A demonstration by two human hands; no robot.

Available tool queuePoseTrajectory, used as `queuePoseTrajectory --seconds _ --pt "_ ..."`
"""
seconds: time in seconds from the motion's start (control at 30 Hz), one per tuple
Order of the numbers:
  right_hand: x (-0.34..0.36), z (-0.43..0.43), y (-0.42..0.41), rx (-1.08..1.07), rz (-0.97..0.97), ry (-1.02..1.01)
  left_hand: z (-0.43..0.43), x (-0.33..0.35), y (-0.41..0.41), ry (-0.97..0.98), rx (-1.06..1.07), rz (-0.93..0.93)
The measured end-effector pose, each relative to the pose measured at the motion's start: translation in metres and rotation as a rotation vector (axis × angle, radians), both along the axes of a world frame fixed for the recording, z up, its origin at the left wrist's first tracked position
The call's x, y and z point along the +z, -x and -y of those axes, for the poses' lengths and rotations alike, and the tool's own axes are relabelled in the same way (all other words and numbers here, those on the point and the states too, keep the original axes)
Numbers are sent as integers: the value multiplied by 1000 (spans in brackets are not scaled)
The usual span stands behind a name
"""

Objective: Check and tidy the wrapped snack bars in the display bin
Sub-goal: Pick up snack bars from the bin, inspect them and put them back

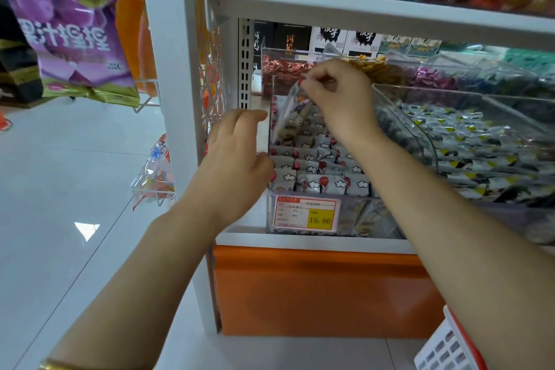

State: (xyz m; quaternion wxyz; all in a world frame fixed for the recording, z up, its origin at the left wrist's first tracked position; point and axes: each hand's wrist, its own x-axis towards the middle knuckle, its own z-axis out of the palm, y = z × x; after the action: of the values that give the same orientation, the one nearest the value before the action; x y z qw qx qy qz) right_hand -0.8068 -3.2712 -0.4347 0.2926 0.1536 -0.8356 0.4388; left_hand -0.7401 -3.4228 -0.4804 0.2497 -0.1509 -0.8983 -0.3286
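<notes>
Here, right hand (336,93) pinches a crinkly wrapped bar (289,117) above the clear bin (351,219), left hand (234,153) spread.

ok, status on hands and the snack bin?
Right hand pinches one silver wrapped snack bar, lifted over the clear plastic display bin. Left hand at bin's left wall, grip unclear. Nothing blocking the open top.

A glossy pale tiled floor (75,177) stretched away to the left and caught a bright triangular reflection (87,230) of light. On it stood a shelving unit with a white upright post (168,69), a white shelf board (360,6) above and an orange base panel (315,288) below. Beside the post, purple bags (69,30) hung on a wire rack (147,96).
</notes>
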Motion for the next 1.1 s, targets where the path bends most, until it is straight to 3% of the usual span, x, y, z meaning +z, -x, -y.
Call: queuePoseTrajectory --seconds 0.2,0.43,0.53,0.7,0.9,1.1 --pt "-12 -29 -51 -124 -100 421 -7 3 -12 -185 60 -102" --pt "-32 -53 -105 138 243 994 -27 6 -35 -250 -116 43" --pt "-36 -56 -113 214 333 1094 -33 9 -41 -354 -187 101" --pt "-38 -67 -118 384 476 1169 -33 10 -41 -685 -227 324" --pt "-44 -64 -118 431 518 1127 -34 7 -39 -632 -133 261" --pt "-43 -68 -111 313 516 1344 -31 13 -38 -641 -364 446"
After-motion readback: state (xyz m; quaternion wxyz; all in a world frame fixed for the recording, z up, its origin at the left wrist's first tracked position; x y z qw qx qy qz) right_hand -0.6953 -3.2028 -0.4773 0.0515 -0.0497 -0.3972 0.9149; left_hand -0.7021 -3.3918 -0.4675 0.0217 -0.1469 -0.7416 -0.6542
